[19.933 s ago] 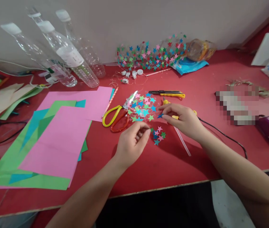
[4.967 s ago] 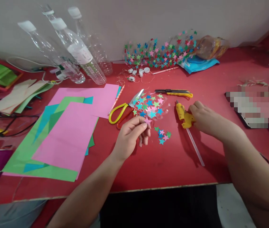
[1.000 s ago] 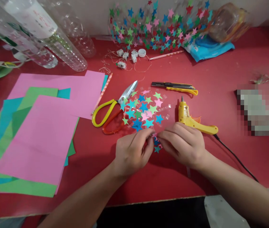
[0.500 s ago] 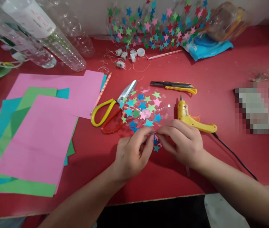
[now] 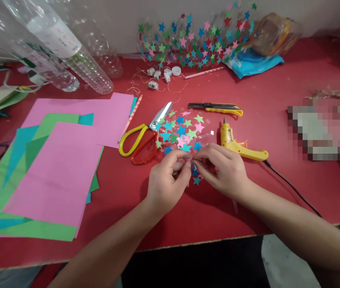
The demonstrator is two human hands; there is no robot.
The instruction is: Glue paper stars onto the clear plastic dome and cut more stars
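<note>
"Gripped what, and how?"

"Pinched a small pink piece, mostly hidden, with left hand and right hand together."

"Held it where?"

"Held it over loose paper stars, just in front of star-dotted clear plastic, with yellow glue gun beside right hand and scissors beyond left hand."

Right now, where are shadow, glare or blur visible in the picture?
Head view: a soft shadow lies on the red table below the right hand; head view: small glints show on the white-labelled plastic bottle; head view: blocky pixelation masks an object toward the right edge.
</note>
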